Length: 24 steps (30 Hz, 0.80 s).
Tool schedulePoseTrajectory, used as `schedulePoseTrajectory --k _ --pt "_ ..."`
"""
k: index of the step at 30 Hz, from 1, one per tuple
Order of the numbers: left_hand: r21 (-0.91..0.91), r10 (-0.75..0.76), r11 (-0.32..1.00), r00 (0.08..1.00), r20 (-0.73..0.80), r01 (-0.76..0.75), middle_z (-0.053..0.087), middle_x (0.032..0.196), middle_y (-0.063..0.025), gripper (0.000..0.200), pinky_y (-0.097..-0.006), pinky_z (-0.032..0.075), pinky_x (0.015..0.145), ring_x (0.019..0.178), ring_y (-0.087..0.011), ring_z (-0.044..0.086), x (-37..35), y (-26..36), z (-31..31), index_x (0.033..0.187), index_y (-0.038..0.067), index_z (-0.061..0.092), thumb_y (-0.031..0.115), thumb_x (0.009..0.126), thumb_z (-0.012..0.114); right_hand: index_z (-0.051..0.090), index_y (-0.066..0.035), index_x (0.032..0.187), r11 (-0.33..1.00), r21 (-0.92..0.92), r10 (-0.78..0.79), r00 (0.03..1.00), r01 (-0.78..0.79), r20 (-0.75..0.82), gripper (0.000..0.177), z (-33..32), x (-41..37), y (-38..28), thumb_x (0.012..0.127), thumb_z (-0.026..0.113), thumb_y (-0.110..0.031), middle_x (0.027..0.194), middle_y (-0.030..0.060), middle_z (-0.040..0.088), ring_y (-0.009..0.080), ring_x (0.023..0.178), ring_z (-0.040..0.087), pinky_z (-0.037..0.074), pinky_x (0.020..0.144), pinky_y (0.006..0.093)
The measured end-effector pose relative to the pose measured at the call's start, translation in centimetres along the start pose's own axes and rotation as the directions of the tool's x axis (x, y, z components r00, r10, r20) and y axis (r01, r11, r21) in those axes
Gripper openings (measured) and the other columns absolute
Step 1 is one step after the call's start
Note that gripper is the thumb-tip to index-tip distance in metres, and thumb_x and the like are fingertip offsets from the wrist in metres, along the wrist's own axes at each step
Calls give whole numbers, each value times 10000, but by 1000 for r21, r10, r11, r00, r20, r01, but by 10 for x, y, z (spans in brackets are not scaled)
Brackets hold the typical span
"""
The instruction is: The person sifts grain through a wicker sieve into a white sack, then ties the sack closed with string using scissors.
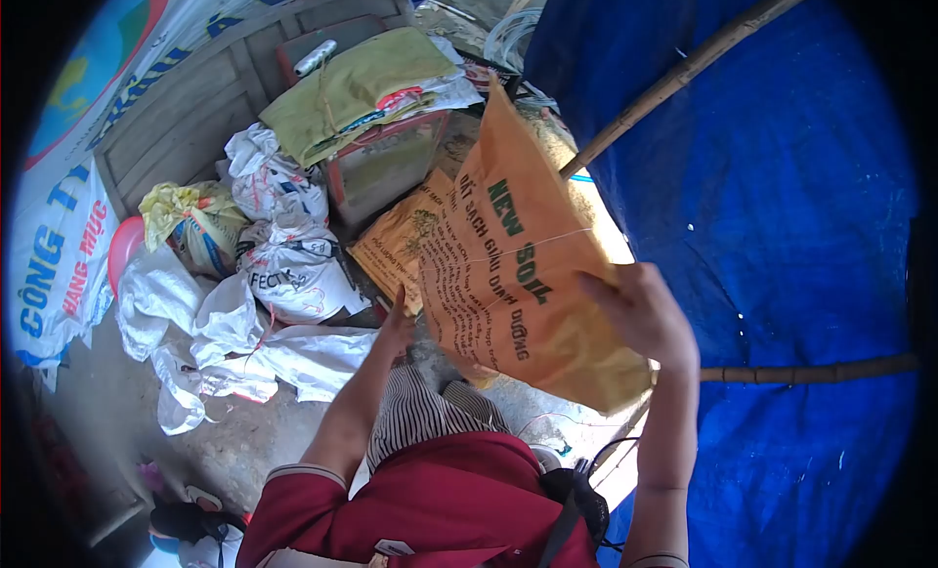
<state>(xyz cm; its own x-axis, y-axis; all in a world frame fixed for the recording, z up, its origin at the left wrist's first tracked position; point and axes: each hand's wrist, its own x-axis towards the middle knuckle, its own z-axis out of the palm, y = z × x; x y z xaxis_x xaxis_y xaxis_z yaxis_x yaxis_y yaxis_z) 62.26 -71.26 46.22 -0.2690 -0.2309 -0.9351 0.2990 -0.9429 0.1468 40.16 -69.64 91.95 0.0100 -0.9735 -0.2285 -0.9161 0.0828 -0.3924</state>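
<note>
An orange soil sack (518, 265), printed "NEW SOIL" in green and smaller dark lettering, stands tilted in front of me. My right hand (645, 319) grips its right side, thumb and fingers closed on the edge. My left hand (397, 329) is to the left of this sack with the thumb stretched up and apart from the fingers. Just beyond that hand lies a second orange sack (396, 238) with similar print, partly covered by the first one.
White plastic bags (293, 265) and a yellowish bag (200, 221) lie to the left. Folded green sacks (362, 89) rest on a chest-like box (381, 168) behind. A blue tarp (782, 246) with bamboo poles (684, 75) hangs on the right. A printed banner (63, 246) covers the far left.
</note>
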Motion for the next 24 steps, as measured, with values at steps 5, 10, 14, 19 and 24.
schedulePoseTrajectory --k 5,10,14,19,24 --pt "-403 395 904 636 663 -142 463 1257 -143 672 -372 424 909 1106 -241 480 -51 -25 64 1328 125 348 592 846 389 582 50 687 943 330 105 983 -50 -152 260 -64 -57 22 816 622 -172 485 28 434 30 488 358 298 426 294" --pt "-359 394 913 637 662 -192 474 1249 -121 639 -364 423 913 1105 -229 484 -70 2 80 1320 119 360 566 863 379 607 37 936 862 508 151 953 3 -262 265 -80 -98 92 856 587 -215 714 -9 598 42 626 490 407 552 215" --pt "-302 386 922 634 670 -242 481 1245 -107 619 -359 422 915 1104 -222 486 -103 20 91 1316 116 368 550 874 374 599 19 978 661 750 313 921 -38 -230 262 -68 -111 172 880 552 -219 805 -8 618 45 678 534 437 601 215" --pt "-282 567 819 632 529 -499 526 1192 -67 534 -313 463 852 1032 -188 540 -204 46 112 1274 61 410 448 907 398 608 -18 977 512 845 387 920 -157 -64 249 -26 -109 257 880 554 -241 814 -26 610 34 705 542 437 614 199" --pt "-20 746 582 524 410 -813 524 1199 -80 605 -300 447 870 1013 -211 553 -191 83 98 1281 43 399 438 842 536 613 -42 1038 318 932 448 894 -176 16 307 30 -94 308 825 631 -263 895 -12 621 37 879 549 438 729 198"
